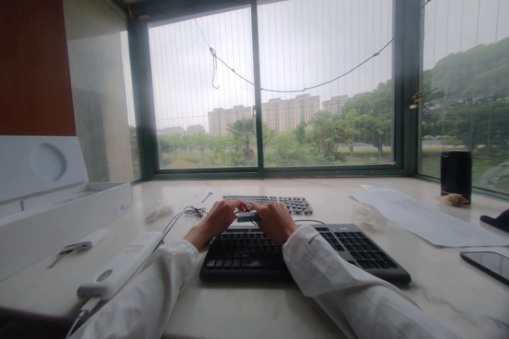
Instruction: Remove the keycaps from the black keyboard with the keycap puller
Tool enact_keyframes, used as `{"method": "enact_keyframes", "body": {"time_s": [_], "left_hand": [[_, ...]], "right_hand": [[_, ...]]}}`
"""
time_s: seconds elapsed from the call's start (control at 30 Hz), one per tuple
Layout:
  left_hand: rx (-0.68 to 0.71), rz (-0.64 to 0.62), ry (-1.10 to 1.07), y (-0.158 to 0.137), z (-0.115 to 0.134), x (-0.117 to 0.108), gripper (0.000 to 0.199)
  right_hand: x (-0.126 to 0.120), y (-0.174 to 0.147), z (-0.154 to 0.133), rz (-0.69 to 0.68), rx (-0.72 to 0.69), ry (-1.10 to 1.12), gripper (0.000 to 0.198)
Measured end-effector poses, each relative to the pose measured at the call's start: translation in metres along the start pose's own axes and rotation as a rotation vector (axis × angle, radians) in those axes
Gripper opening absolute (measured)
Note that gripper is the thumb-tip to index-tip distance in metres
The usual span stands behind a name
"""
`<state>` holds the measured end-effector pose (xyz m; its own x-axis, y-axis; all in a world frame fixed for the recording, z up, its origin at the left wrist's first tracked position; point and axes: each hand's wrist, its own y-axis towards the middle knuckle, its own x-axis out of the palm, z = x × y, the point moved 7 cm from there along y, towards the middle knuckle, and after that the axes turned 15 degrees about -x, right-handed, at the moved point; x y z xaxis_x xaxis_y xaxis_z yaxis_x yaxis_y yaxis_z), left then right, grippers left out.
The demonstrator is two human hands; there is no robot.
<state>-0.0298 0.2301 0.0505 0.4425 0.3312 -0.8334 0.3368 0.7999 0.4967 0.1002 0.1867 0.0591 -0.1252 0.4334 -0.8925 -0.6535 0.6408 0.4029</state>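
Now our left hand and right hand pinch a grey piece; slipping could drop it toward six o'clock.

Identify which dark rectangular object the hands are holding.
The small dark rectangular piece between the left hand and right hand; the wide black plastic keyboard and black rectangular phone lie on the pale table.

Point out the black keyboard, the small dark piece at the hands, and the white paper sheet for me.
Black keyboard (247, 255): head view, on its left key area.
Small dark piece (247, 217): head view, on its visible face.
White paper sheet (425, 217): head view, near its middle.
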Motion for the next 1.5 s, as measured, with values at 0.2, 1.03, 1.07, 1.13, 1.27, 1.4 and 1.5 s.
{"method": "enact_keyframes", "body": {"time_s": [0.2, 1.03, 1.07, 1.13, 1.27, 1.4, 1.5], "left_hand": [[0.023, 0.01, -0.029, -0.0013, 0.0002, -0.0013, 0.05], [0.085, -0.004, 0.027, -0.0025, 0.007, -0.0045, 0.023], [0.089, -0.004, 0.027, -0.0025, 0.0074, -0.005, 0.023], [0.098, -0.004, 0.028, -0.0025, 0.008, -0.0055, 0.024], [0.095, 0.003, 0.016, -0.0013, 0.0052, -0.0039, 0.024], [0.09, 0.021, 0.022, -0.0003, 0.0014, -0.0011, 0.03], [0.091, 0.04, 0.027, -0.0011, 0.0017, -0.0023, 0.033]], "right_hand": [[0.0005, -0.0001, 0.0003, 0.009, 0.005, 0.004, 0.027], [0.0018, 0.0, -0.0001, -0.005, -0.043, 0.032, 0.025], [0.0013, 0.0, -0.0002, -0.009, -0.041, 0.026, 0.024], [0.0004, 0.0, -0.0002, -0.011, -0.036, 0.012, 0.023], [0.0008, 0.0001, -0.0003, -0.019, -0.036, 0.0, 0.024], [0.0004, 0.0001, -0.0012, -0.006, -0.037, 0.001, 0.023], [-0.0007, -0.0003, -0.0017, 0.006, -0.028, -0.006, 0.023]]}}
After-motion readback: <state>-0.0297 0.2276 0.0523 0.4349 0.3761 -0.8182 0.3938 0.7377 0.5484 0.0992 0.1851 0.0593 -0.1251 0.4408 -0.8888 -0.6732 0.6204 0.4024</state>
